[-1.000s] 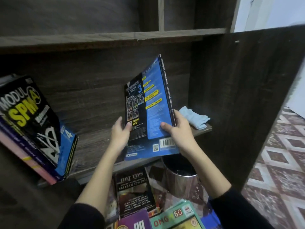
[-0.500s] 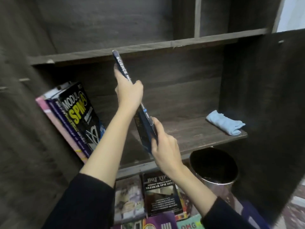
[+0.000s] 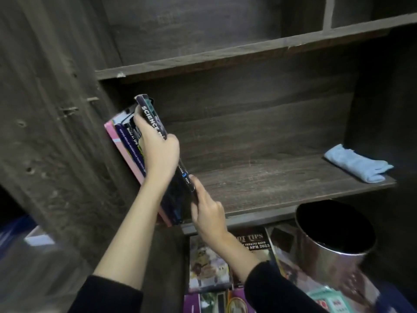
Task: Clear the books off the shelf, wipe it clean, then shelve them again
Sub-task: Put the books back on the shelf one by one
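Gripping the upper half of a thin dark paperback w/ white "SCIENCE" lettering on its glossy spine, the left hand has its fingers curled round it. The book stands tilted left at the left end of the rough, dark wood-grain shelf board. It leans on a row of slanted paperbacks against the cabinet's left wall: one pink cover plus at least 2 navy/purple spines. Exact count is unclear, since the hand covers part.

The right hand is at the book's btm end w/ its index fingertip on the spine & the other fingers bent. Can't tell if they actually clasp it.

One soft pale-blue cloth, bunched & folded, lies at the shelf's right end, well apart from the books. Below, near right, is one shiny round metal bin, dark inside.

Lying flat below the shelf are approx 4–5 glossy covers, partly hidden by the right arm's black sleeve & the bin, and cut off at the btm edge. One reads "TIPS"; the rest are too blurred to read.
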`<state>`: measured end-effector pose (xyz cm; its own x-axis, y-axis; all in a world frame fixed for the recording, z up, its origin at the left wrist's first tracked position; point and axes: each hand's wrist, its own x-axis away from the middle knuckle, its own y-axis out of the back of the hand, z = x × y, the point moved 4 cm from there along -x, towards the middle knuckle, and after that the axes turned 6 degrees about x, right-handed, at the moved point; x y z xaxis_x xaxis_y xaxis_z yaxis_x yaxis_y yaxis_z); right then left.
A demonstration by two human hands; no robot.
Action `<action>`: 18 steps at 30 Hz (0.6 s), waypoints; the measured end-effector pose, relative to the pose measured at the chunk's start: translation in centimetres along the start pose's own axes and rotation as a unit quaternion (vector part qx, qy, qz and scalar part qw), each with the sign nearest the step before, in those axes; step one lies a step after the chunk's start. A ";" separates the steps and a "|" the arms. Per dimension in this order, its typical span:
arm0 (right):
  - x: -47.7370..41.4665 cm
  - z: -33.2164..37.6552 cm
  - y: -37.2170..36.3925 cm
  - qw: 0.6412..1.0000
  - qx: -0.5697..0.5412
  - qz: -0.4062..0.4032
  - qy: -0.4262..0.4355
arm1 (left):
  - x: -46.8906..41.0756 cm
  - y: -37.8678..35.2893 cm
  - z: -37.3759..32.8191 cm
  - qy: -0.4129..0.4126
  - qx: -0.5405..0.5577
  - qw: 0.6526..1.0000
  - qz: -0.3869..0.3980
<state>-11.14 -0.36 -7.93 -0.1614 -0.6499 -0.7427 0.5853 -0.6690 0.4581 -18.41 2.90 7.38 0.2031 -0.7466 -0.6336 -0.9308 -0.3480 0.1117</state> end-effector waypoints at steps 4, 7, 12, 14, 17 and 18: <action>-0.1 0.9 -2.9 0.999 -0.004 0.039 -0.022 | -0.4 1.4 1.7 -0.037 -0.051 0.998 0.031; 0.0 0.9 -4.1 0.995 -0.018 0.083 -0.053 | 0.0 1.9 2.5 -0.045 -0.136 0.988 0.062; 0.4 0.3 -5.8 0.981 -0.027 0.179 -0.073 | 0.4 3.0 3.7 -0.127 -0.292 0.948 0.012; 0.5 0.0 -6.2 0.981 -0.025 0.183 -0.065 | 0.3 3.0 4.6 -0.139 -0.304 0.942 0.011; 0.4 -0.5 -6.4 0.981 -0.021 0.185 -0.056 | 0.3 2.9 5.3 -0.154 -0.294 0.943 -0.014; 0.4 -0.7 -6.6 0.980 -0.020 0.194 -0.051 | 0.3 3.1 5.4 -0.157 -0.281 0.946 -0.028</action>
<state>-14.48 4.03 -11.54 0.0024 -0.8859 -0.4639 0.6491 -0.3515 0.6746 -22.81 4.62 3.41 0.0649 -0.5436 -0.8368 -0.5951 -0.6942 0.4049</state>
